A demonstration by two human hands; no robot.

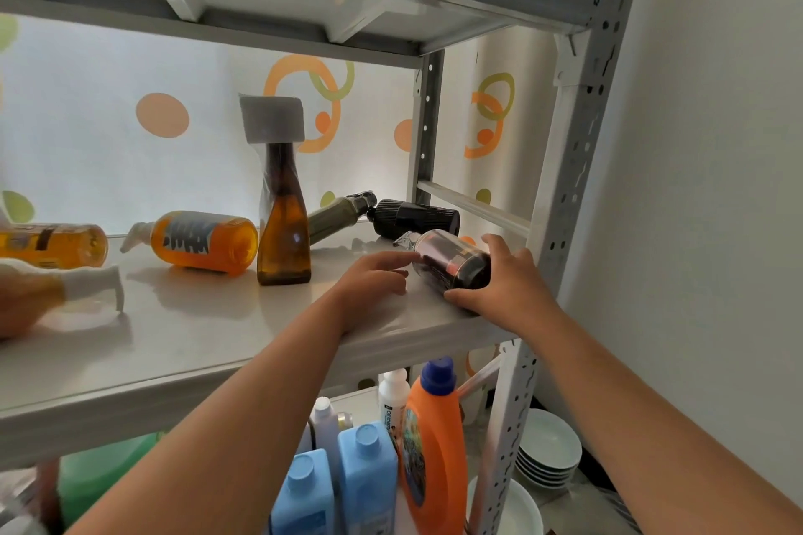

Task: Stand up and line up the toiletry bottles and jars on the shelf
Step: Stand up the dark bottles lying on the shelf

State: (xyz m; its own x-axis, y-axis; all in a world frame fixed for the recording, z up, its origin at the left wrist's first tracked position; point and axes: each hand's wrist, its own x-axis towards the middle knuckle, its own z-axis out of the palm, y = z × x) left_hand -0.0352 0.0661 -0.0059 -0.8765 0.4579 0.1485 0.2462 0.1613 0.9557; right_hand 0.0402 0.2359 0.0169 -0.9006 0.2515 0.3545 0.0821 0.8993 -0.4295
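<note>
The dark bottle [452,263] lies sideways at the front right corner of the white shelf [195,339], with the right hand [512,287] curled round its base and the left hand [373,274] touching it with relaxed fingers. A black bottle [417,219] lies just behind, and an amber bottle [284,230] stands to the left.

Home storage: detergent jug [434,439], plates [548,450].

At the left edge of the frame an orange bottle [56,245] lying on the shelf [217,330] is cut off. Below it a white-pump bottle [82,289] is blurred and also cropped. The right hand [508,287] covers the base of the dark bottle [452,261], whose label is too blurred to read. An olive bottle [336,215] is partly hidden behind the amber bottle [284,239]. The blue bottles [367,478] run off the bottom edge.
</note>
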